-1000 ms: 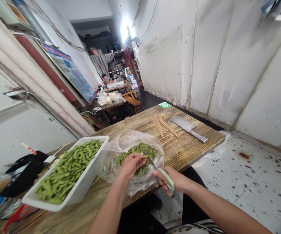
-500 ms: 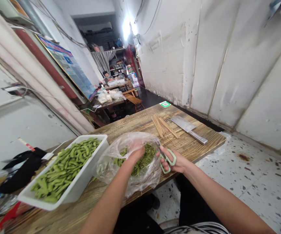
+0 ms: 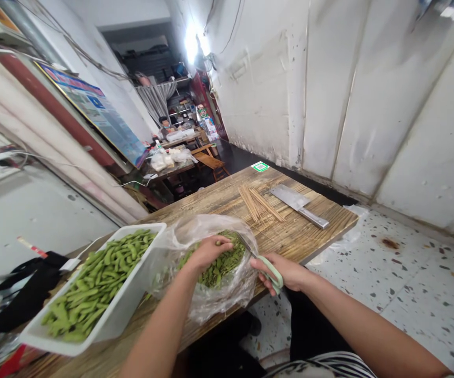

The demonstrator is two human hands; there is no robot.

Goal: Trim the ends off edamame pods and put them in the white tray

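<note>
My left hand (image 3: 208, 252) is over the mouth of a clear plastic bag (image 3: 227, 303). Its fingers pinch together on a green edamame pod (image 3: 219, 242), only a bit of which shows. Inside the bag lies a heap of pods and green trimmings (image 3: 219, 270). My right hand (image 3: 286, 269) grips scissors with pale green handles (image 3: 273, 274), their blades pointing over the bag's right rim. To the left stands a white plastic tub (image 3: 121, 310) filled with edamame pods (image 3: 101, 281).
Thin wooden skewers (image 3: 259, 205) and a cleaver (image 3: 300, 206) lie on the wooden table (image 3: 207, 202) beyond the bag. A green-framed code card (image 3: 260, 166) is at the far corner. A black bag (image 3: 30, 278) sits left of the tub. Another person (image 3: 166, 126) sits at the back.
My left hand has lifted out of the bag's contents and shows above them. The scissors have turned, blades toward the bag. The view has shifted slightly right.
</note>
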